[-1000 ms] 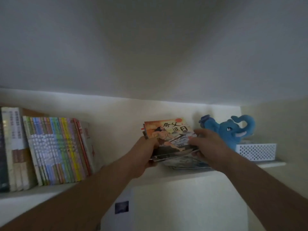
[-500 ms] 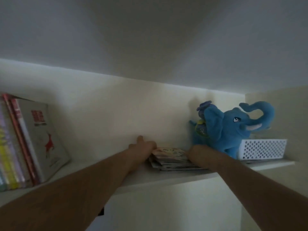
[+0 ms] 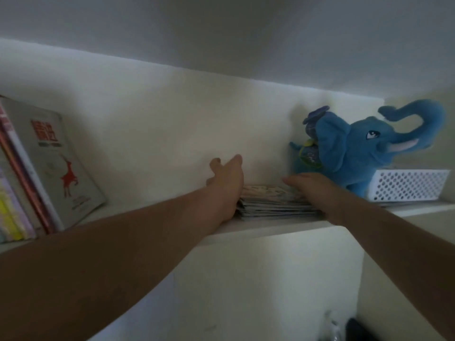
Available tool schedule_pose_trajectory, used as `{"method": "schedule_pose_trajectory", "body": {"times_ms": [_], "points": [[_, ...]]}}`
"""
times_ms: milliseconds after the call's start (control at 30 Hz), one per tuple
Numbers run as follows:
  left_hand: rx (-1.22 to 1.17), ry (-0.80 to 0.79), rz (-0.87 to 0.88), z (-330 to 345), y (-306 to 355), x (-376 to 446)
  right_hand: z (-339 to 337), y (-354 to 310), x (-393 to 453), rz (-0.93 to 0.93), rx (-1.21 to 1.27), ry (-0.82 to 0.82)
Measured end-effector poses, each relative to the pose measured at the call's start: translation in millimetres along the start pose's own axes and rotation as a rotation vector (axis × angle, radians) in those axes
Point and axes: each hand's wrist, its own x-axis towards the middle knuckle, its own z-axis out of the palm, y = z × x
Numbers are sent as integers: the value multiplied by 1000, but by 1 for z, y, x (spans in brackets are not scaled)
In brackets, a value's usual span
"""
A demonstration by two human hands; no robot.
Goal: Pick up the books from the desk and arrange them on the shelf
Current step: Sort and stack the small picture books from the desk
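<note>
While the stack of thin books (image 3: 273,201) is lying flat on the shelf (image 3: 258,228), it's flanked by both hands in the head view. The left hand (image 3: 227,183) is pressed against its left edge, fingers straight, nothing gripped. The right hand (image 3: 309,187) is laid flat on top, grip relaxed too. A blue plush elephant (image 3: 357,148) and white perforated basket (image 3: 408,184) are seen just right; upright books (image 3: 37,168) are leaned well left.

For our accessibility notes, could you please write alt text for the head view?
Two hands, left hand and right hand, press a flat stack of thin books on a white shelf, beside a blue plush elephant and white perforated basket.
</note>
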Motion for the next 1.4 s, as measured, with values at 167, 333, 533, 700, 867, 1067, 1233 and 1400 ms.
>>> {"method": "schedule_pose_trajectory", "body": {"times_ms": [167, 333, 533, 700, 867, 1067, 1233, 1400], "points": [[78, -160, 52, 7, 3, -12, 1, -5, -2, 202, 474, -170], [-51, -204, -43, 2, 4, -3, 2, 0, -2, 129, 303, -188], [-13, -203, -83, 8, -7, 15, 9, 10, -12, -218, -74, -22], [3, -239, 19, 4, -4, -6, 9, 10, -24, -466, -655, 42], [-51, -55, 29, 3, -29, 64, 14, 1, -21, -947, -1062, 247], [-69, -28, 94, -2, -6, 0, 25, -9, 10, -1011, -1112, 26], [30, 60, 89, -8, -12, 27, 27, -8, 9, -1188, -1040, -10], [274, 66, 110, -7, -5, 13, 31, -19, 5, -1000, -1175, -84]]}}
